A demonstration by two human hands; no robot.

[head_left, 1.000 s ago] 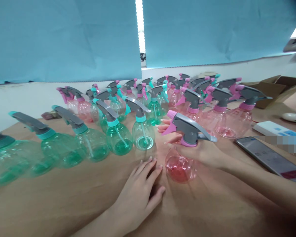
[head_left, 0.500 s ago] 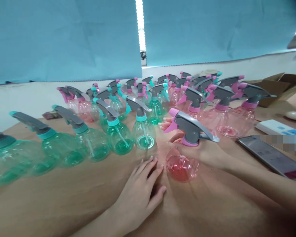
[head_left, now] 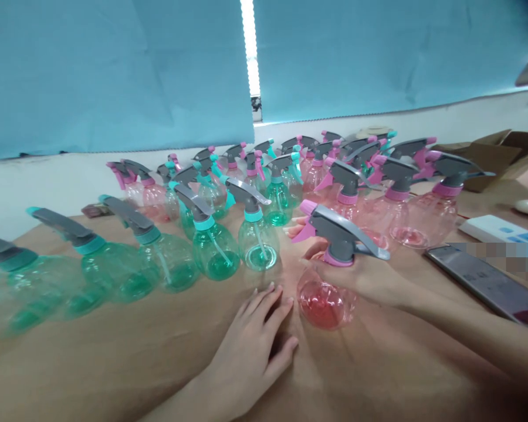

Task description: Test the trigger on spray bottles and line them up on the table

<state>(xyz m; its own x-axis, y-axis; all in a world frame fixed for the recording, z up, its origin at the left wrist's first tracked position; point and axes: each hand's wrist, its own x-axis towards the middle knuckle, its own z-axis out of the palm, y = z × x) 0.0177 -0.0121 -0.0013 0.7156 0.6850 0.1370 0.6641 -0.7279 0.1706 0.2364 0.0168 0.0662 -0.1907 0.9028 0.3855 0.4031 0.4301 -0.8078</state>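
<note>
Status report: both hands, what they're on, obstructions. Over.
Right hand grips round, translucent pink plastic spray bottle. Left hand open on brown tabletop, beside it. Possible obstruction: round, translucent green plastic spray bottles, front left.

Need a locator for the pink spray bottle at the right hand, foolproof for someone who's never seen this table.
Below the blue blinds, on the brown table, find the right hand. At that hand is a pink spray bottle with a grey trigger head. Unlike the other pink bottles, grouped farther back, it is nearest the camera.
</note>
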